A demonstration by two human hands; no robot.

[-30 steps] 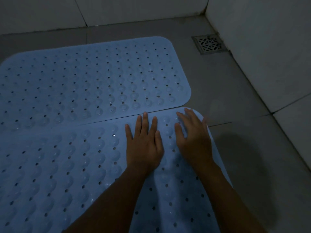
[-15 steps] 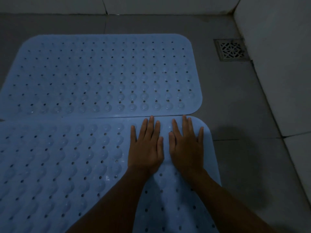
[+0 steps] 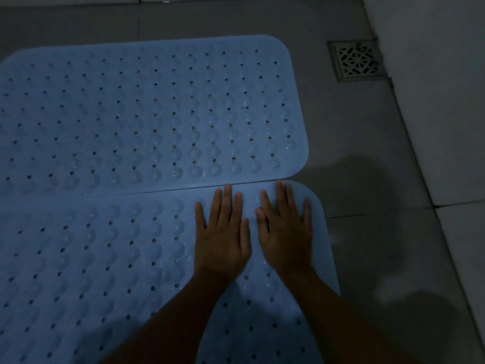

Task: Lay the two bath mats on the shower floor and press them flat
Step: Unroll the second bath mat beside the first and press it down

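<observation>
Hands flat on blue rubber: the left hand (image 3: 223, 240) and right hand (image 3: 286, 237), fingers straight and spread, gripping nothing, press the near mat (image 3: 105, 258) at its far right corner, edge to edge with the far mat (image 3: 147, 114) on the shower floor (image 3: 367, 179) — both apparently flat in dim light. Next, probably, pressing leftward — toward the untouched rows.

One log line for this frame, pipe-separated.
stage: pressing flat | left hand: flat on near mat | right hand: flat on near mat corner | far mat: lying flat | floor drain: uncovered

No legible text or markings anywhere.
</observation>
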